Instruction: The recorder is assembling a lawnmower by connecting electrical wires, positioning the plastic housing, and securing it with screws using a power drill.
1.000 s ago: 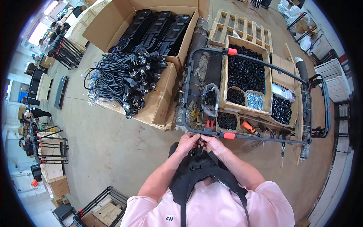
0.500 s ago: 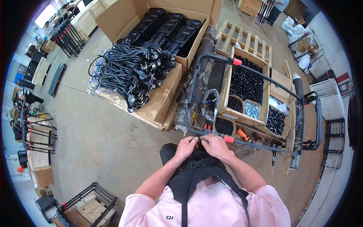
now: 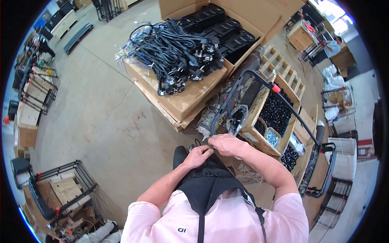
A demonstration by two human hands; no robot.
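Note:
A black tubular handle frame point(image 3: 300, 117) with a red clip point(image 3: 276, 88) leans across the parts boxes, its near corner ending at my hands. My right hand point(image 3: 227, 144) is closed over that corner; whatever its fingers hold is hidden. Just below and to the left, my left hand point(image 3: 197, 157) is closed in a pinch, fingertips close to the right hand. What it pinches is too small to make out. A thin dark loop point(image 3: 197, 142), perhaps cable, stands up behind the left fingers. My right forearm covers the frame's lower bar.
Black power cords with plugs point(image 3: 178, 52) are heaped on a cardboard box point(image 3: 194, 95) ahead. Behind it an open carton point(image 3: 259, 44) holds black housings. To the right, a wooden crate point(image 3: 249, 131) holds black parts and silver screws point(image 3: 272, 137). A pallet point(image 3: 283, 67) lies beyond.
The view has turned, shifting the boxes right and tilting the frame. My right hand has risen over the frame's near corner; the left stays just below it. A dark loop now shows by the left fingers.

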